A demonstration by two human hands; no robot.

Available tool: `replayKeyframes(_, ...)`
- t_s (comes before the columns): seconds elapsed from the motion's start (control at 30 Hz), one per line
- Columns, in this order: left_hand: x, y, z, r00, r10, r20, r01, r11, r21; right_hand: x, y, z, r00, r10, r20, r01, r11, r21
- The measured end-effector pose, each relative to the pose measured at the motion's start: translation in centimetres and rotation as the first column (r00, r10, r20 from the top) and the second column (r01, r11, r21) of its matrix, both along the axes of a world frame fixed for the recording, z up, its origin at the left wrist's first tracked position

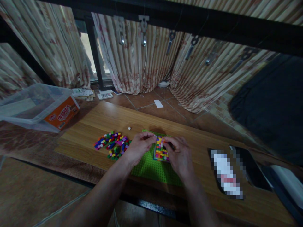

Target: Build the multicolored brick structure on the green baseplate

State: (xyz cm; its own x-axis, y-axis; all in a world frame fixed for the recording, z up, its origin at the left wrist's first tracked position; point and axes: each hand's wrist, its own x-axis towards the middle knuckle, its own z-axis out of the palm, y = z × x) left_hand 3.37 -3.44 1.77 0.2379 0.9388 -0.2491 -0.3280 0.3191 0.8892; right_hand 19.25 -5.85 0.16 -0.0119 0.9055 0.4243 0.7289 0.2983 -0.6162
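On the wooden table (113, 118), the brick block (162, 154) lies on a green baseplate (151, 171) between left hand (139, 145) and right hand (180, 154), long axis pointing away, fingertips nearly together at its far end, any grip unclear.

In the centre of the frame I count two hands: one left hand (139, 146) and one right hand (181, 154). There are also one table (85, 127), one green studded baseplate (153, 170) and one panel of joined toy bricks (162, 153). Left of centre is one single white brick (129, 128) and one heap of loose toy bricks (121, 143), too small to be counted. In the upper part are six hooks (144, 31); at the left, one transparent plastic box (35, 123).
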Motion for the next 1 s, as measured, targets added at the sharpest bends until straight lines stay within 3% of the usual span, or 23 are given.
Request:
replayKeyframes(0.57, 0.0, 0.1, -0.2, 0.999, 0.034, -0.02, -0.034, 0.999, -0.013, 0.5, 0.3, -0.8, 0.985, -0.174, -0.016, 0.174, 0.985, 0.006)
replayKeyframes(1.0, 0.1, 0.0, -0.1, 1.0, 0.018, -0.011, -0.018, 1.0, -0.018, 0.1, 1.0, -1.3, 0.955, -0.215, -0.204, 0.173, 0.963, -0.205)
